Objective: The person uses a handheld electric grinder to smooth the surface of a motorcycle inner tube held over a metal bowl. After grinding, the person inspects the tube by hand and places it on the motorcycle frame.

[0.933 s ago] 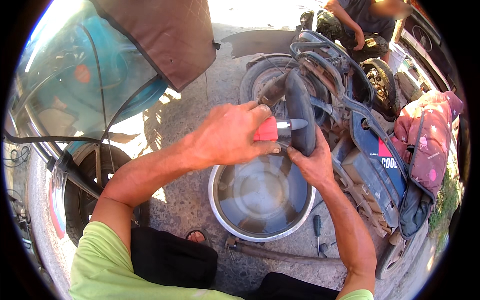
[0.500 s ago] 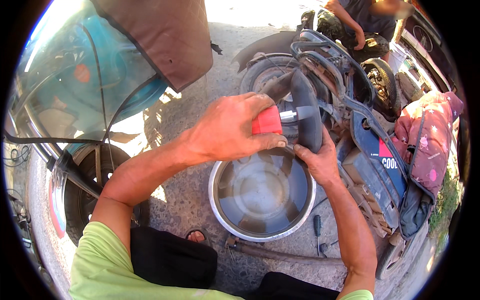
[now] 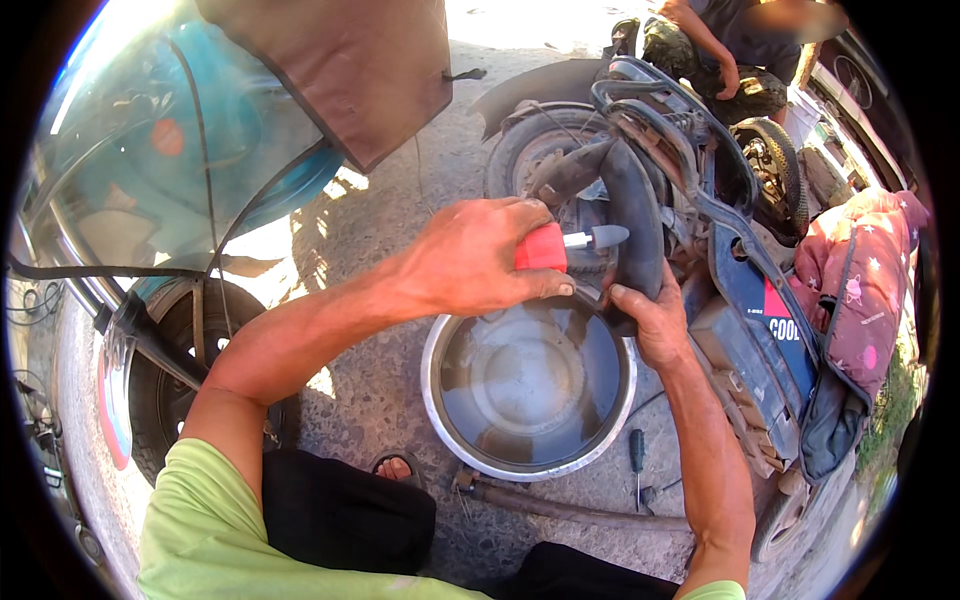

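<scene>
My left hand (image 3: 478, 256) is wrapped round a red handheld rotary grinder (image 3: 541, 250). From its metal shaft a grey cone-shaped grinding bit (image 3: 609, 236) points to the right. The bit overlaps a black rubber inner tube (image 3: 634, 195) in the picture; whether it touches the rubber I cannot tell. With fingers behind the tube and thumb in front, my right hand (image 3: 652, 318) grips its lower part. Below both hands stands a round metal basin (image 3: 530, 473) holding water.
A partly dismantled scooter (image 3: 720, 215) with a wheel (image 3: 520, 165) lies at the far right, a pink patterned cover (image 3: 850, 285) beside it. A screwdriver (image 3: 637, 460) and a bar (image 3: 570, 510) lie on the ground. Another vehicle's wheel (image 3: 180, 340) stands left. A person (image 3: 700, 50) sits behind.
The inner tube has shifted right in the picture, with my right hand on it. The bit's full cone now shows, where before its tip looked blurred against the tube.
</scene>
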Tool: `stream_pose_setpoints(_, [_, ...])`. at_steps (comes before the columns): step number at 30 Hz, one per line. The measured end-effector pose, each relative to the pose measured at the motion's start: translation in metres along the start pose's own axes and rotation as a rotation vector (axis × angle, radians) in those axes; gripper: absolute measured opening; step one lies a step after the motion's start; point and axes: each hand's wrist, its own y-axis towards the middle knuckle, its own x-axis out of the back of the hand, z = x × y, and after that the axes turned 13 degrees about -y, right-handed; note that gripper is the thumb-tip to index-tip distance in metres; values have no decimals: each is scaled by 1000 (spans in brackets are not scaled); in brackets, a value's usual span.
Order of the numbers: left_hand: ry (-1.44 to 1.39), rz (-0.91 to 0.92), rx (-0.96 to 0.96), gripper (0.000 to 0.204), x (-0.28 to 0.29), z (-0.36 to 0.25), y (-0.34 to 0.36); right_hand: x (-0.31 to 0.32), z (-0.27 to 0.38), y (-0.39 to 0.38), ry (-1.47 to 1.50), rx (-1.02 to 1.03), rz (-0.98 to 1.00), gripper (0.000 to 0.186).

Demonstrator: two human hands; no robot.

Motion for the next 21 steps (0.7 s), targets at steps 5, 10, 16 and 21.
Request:
stream_pose_setpoints(5, [14, 3, -9, 64, -3, 6, 2, -1, 1, 0, -11, 9, 2, 47])
stream_pose_setpoints(10, [16, 0, -2, 64, -3, 4, 3, 0, 0, -1, -20, 0, -3, 48])
stream_pose_setpoints(16, [26, -13, -16, 60, -5, 7, 2, -2, 4, -2, -40, 6, 9, 48])
stream_pose_setpoints(21, [24, -4, -20, 58, -4, 6, 3, -2, 5, -3, -34, 13, -1, 48])
